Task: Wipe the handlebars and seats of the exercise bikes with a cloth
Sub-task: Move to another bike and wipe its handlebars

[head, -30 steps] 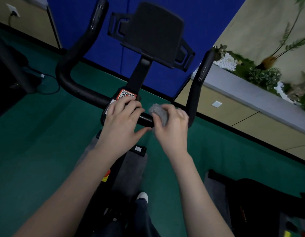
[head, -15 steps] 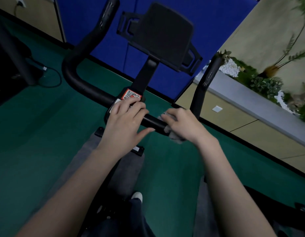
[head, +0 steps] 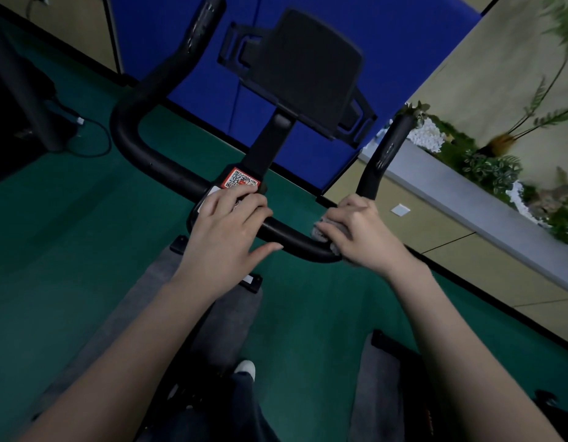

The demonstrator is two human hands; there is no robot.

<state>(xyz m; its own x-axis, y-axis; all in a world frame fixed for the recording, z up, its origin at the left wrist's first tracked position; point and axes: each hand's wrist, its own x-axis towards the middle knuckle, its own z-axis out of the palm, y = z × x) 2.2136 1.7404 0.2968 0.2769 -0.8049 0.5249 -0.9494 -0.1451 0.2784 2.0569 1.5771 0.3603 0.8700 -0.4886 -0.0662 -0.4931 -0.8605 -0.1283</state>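
Observation:
A black exercise-bike handlebar (head: 142, 145) curves in a U in front of me, with a black tablet holder (head: 308, 71) on the stem above it. My left hand (head: 225, 231) rests on the bar's middle, fingers curled over it beside a red QR-code sticker (head: 241, 180). My right hand (head: 359, 234) grips a grey cloth (head: 321, 231) wrapped round the bar at its right bend, just below the right upright grip (head: 384, 157). The seat is out of view.
Green carpet (head: 69, 237) covers the floor, with a grey mat (head: 219, 320) under the bike. A blue partition (head: 388, 43) stands behind. A grey ledge (head: 486, 199) with plants runs along the right. A dark stand and cable (head: 94, 135) lie at far left. Another machine's dark part (head: 400, 378) sits lower right.
My right hand has slid the cloth rightward along the bar from near the centre to the right bend. The left hand has stayed on the middle.

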